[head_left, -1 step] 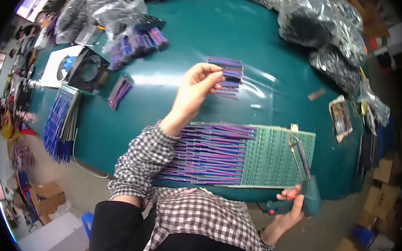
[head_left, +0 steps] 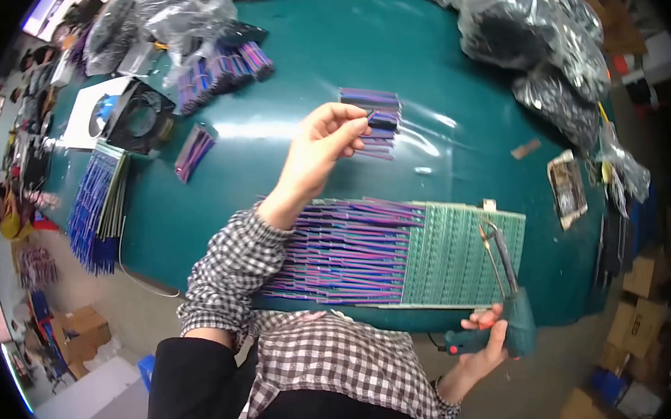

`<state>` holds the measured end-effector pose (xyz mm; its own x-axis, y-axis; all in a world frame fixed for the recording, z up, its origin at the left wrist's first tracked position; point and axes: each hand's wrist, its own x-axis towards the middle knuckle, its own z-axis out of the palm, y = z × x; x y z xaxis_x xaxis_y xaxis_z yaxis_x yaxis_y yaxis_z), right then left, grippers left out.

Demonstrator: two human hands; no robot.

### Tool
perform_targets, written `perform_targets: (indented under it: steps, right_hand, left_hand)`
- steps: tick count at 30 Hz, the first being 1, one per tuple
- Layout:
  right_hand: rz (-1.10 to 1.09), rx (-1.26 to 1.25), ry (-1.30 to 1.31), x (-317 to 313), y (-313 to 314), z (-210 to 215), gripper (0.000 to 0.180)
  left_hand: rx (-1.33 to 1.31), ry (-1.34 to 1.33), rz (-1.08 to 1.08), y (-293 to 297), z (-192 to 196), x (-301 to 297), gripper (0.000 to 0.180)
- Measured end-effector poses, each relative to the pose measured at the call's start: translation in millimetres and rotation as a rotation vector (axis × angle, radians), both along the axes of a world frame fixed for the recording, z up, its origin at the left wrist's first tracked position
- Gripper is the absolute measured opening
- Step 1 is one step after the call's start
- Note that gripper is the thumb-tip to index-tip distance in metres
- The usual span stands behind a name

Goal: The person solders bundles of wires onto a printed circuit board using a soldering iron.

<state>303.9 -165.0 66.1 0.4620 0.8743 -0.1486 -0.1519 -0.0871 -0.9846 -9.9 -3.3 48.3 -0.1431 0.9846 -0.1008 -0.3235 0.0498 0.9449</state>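
Note:
My left hand (head_left: 320,149) reaches out over the teal table (head_left: 310,34) and pinches a few short purple-and-blue wires at the edge of a small wire pile (head_left: 371,102). My right hand (head_left: 486,343) grips a teal soldering gun (head_left: 515,306) at the table's near edge. Its thin tip (head_left: 487,237) lies over a green circuit board panel (head_left: 458,255). A long row of purple-and-blue wires (head_left: 348,250) sticks out from the left side of that panel, under my left forearm.
A black fan (head_left: 142,115) on white paper and a stack of wired boards (head_left: 99,207) sit at the left. Wire bundles (head_left: 220,70) lie at the back left, one small bundle (head_left: 194,151) nearer. Plastic bags of parts (head_left: 522,35) line the far edge. Cardboard boxes (head_left: 646,273) stand on the right.

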Motion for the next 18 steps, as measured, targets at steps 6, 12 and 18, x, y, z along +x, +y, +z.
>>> perform_targets:
  steps: [6, 12, 18]
  right_hand:
    - [0.04, 0.038, 0.029, 1, 0, 3, 0.035]
    - [0.069, 0.024, 0.059, 13, -10, 1, 0.038]
    - [0.079, -0.005, 0.037, 8, -7, 6, 0.039]
  left_hand:
    - [-0.071, 0.152, -0.174, -30, 22, 17, 0.018]
    - [0.202, 0.669, -0.163, -77, 66, 36, 0.014]
    - [0.479, 1.004, -0.405, -69, 14, 71, 0.025]
